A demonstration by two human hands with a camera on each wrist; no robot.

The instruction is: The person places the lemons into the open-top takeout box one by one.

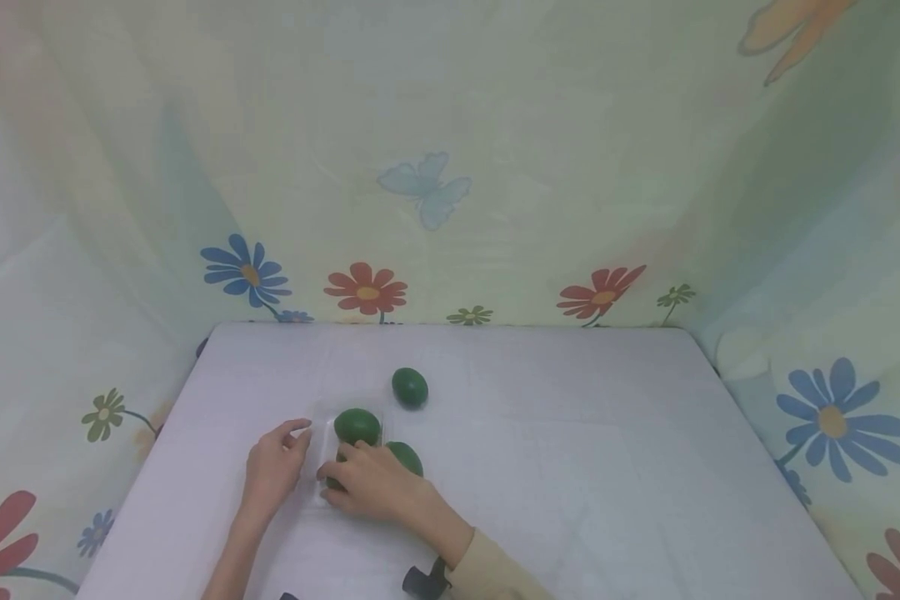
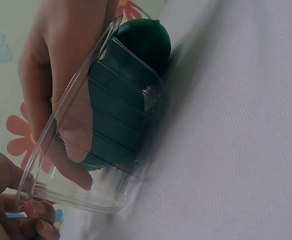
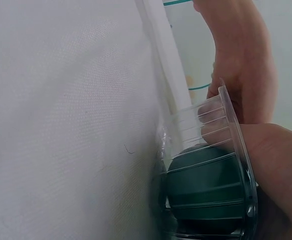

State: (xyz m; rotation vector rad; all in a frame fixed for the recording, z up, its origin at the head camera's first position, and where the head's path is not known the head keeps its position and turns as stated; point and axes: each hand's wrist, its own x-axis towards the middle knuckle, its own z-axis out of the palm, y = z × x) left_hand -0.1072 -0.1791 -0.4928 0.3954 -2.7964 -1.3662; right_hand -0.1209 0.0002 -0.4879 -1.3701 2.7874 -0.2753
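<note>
A clear plastic container (image 1: 328,435) lies on the table, left of its middle. Inside it, a smooth green egg-shaped fruit (image 1: 357,422) occupies the far end. My right hand (image 1: 378,483) reaches into the near part, its fingers around another green fruit (image 2: 117,117), seen through the ribbed wall. At the container's left side, my left hand (image 1: 273,467) pinches the rim with its thumb and fingers (image 2: 38,212). Another green fruit (image 1: 407,457) sits just right of the container, partly hidden by the right hand. One more green fruit (image 1: 410,388) lies farther back.
A white cloth covers the table (image 1: 570,442). Hanging fabric (image 1: 510,108) with flowers and a butterfly surrounds its back and sides. A black device (image 1: 423,582) is at the right wrist, by the beige sleeve (image 1: 495,571).
</note>
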